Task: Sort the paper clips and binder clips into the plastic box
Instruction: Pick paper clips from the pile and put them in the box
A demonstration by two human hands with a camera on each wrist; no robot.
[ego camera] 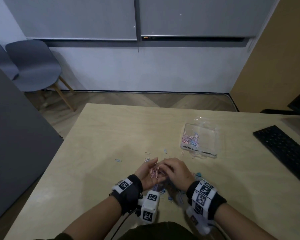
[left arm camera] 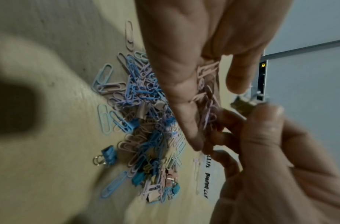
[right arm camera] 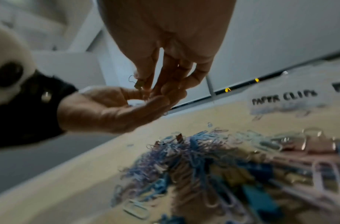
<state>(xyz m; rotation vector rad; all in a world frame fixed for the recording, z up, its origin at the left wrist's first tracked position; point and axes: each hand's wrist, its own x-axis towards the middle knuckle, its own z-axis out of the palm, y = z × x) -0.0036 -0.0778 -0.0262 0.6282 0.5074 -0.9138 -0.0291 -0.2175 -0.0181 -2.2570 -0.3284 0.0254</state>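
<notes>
My left hand (ego camera: 148, 172) lies palm up above the table with a small heap of pink paper clips (ego camera: 154, 172) resting in it. My right hand (ego camera: 176, 169) reaches into that palm and pinches a small yellowish binder clip (left arm camera: 242, 104), also seen in the right wrist view (right arm camera: 138, 85). Below both hands sits the mixed pile of clips (left arm camera: 142, 121), blue, pink and lilac paper clips with blue, pink and yellow binder clips. The clear plastic box (ego camera: 209, 137) stands to the far right. Its left compartment, labelled PAPER CLIPS, holds pink and blue paper clips (ego camera: 190, 138).
A few loose paper clips (ego camera: 118, 160) lie on the wooden table (ego camera: 93, 135) ahead of my hands. A black keyboard (ego camera: 282, 146) occupies the right side. Grey chairs (ego camera: 33, 66) stand beyond the table's far left corner.
</notes>
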